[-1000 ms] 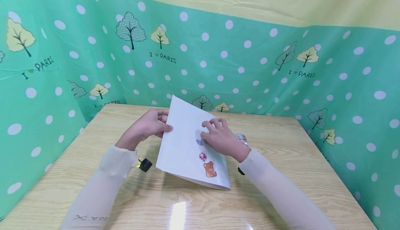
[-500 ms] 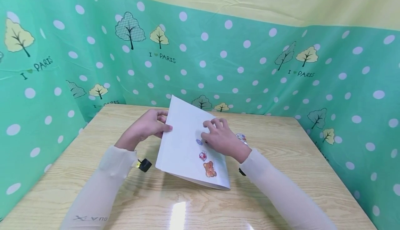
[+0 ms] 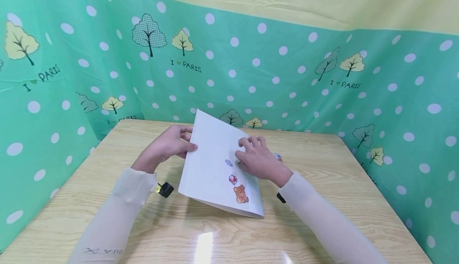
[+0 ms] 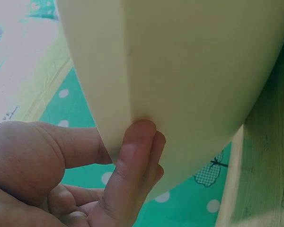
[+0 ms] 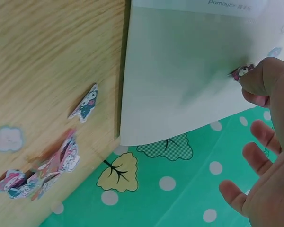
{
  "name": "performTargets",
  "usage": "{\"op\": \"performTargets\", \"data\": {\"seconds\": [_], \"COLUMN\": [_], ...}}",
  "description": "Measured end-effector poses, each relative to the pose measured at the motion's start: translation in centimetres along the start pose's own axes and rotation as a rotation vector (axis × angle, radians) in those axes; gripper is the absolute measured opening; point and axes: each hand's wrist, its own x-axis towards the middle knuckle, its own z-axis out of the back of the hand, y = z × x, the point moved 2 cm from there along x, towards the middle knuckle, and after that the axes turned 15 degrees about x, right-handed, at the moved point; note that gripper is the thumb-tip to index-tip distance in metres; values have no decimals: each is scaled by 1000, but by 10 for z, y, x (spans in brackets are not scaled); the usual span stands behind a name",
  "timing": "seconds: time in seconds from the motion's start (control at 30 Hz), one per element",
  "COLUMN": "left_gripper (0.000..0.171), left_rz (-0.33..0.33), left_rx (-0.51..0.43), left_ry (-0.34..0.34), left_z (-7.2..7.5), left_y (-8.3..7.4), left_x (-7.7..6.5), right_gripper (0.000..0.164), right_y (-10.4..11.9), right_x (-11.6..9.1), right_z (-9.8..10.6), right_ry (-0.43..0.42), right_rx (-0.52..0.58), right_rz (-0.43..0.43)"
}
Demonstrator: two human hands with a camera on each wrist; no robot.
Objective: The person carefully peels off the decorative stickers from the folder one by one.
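Note:
A thin white notebook with a crease along its left edge stands tilted above the table. My left hand grips that left edge, thumb on one face and fingers on the other, as the left wrist view shows. Over the notebook's right part, my right hand pinches a small cartoon sticker between thumb and index finger. Whether that sticker touches the surface, I cannot tell. A blue sticker, a red-and-white sticker and a brown bear sticker sit on the notebook's face.
On the wooden table, right of the notebook, lie a loose sticker, a heap of cartoon stickers and a pale cloud-shaped sticker. A green dotted curtain surrounds the table's back and sides.
My right hand has shifted slightly to the right across the notebook, uncovering more of the blue sticker's surroundings. The left hand and notebook have stayed put.

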Motion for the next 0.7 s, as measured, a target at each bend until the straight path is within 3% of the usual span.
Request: {"op": "performTargets", "data": {"seconds": [0.3, 0.7], "left_gripper": [62, 66], "left_rz": [16, 14], "left_rx": [0, 6], "left_ry": [-5, -4], "left_z": [0, 0], "left_y": [0, -1], "left_x": [1, 0], "right_gripper": [14, 23], "right_y": [-15, -35], "right_x": [-12, -25], "right_z": [8, 13], "right_ry": [-40, 99], "right_rx": [61, 142], "right_rz": [-32, -212]}}
